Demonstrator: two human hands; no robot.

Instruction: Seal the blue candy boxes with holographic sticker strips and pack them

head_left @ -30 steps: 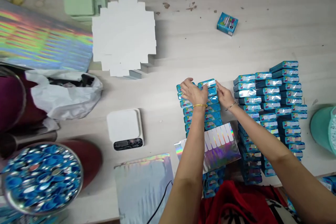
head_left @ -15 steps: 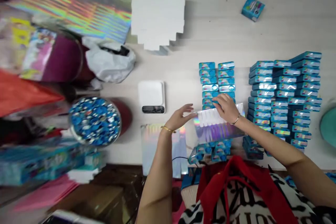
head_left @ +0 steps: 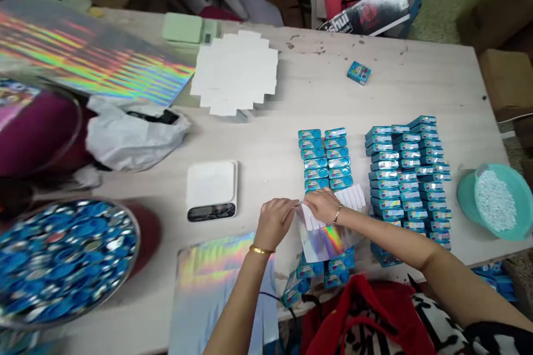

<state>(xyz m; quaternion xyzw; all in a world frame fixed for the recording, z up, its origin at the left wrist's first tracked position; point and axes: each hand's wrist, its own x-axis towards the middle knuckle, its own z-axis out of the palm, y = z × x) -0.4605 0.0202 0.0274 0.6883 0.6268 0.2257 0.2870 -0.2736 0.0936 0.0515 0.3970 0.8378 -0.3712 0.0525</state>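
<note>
From above, my two bare hands meet over a pale wooden table (head_left: 316,102). My right hand (head_left: 322,204), a thin bracelet (head_left: 337,214) at its wrist, has its fingers bent down and pinches the upper left corner of a shiny silver sheet (head_left: 320,247). My left hand (head_left: 275,222), wearing a gold bangle (head_left: 261,249), brings its curled fingertips to that same corner; they are too small to show whether they are closed on it.

The sheet lies close in front of me, slightly tilted, with a row of white strips (head_left: 352,198) along its upper part and rainbow glints below. It lies between two groups of small blue boxes: two neat columns (head_left: 315,163) run away from me beyond its upper edge, and more boxes (head_left: 338,270) show at its near edge. To the right of it stand taller rows of the same boxes (head_left: 385,186), then a teal bucket (head_left: 466,199) holding white pellets (head_left: 495,199).

To the left of the columns sits a white scale (head_left: 211,186), with silvery film (head_left: 208,283) nearer me and a wide tub (head_left: 144,233) of blue, shiny packets (head_left: 62,258) further left. Across the table are a stack of white card (head_left: 235,73) and one lone blue box (head_left: 358,73).
</note>
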